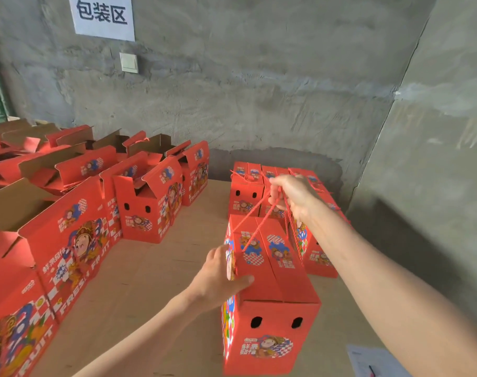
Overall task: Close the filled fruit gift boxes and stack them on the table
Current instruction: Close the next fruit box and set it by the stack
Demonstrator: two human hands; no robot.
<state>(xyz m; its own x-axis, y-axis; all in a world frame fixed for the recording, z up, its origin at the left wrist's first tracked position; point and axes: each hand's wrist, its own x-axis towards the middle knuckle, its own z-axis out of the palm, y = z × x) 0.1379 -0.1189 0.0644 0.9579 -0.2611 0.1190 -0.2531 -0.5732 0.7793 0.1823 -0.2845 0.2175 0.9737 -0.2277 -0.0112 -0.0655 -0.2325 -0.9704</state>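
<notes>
Got one red cartoon-print box (270, 317) closed up, upright toward the near right of the table (161, 268), two-hole end facing this way, red rope handle (259, 224) pulled taut above it. Bunch more closed boxes (244, 197) packed tight at the far right corner (same print). Open boxes (147, 213) lined along the left edge, flaps up.
</notes>
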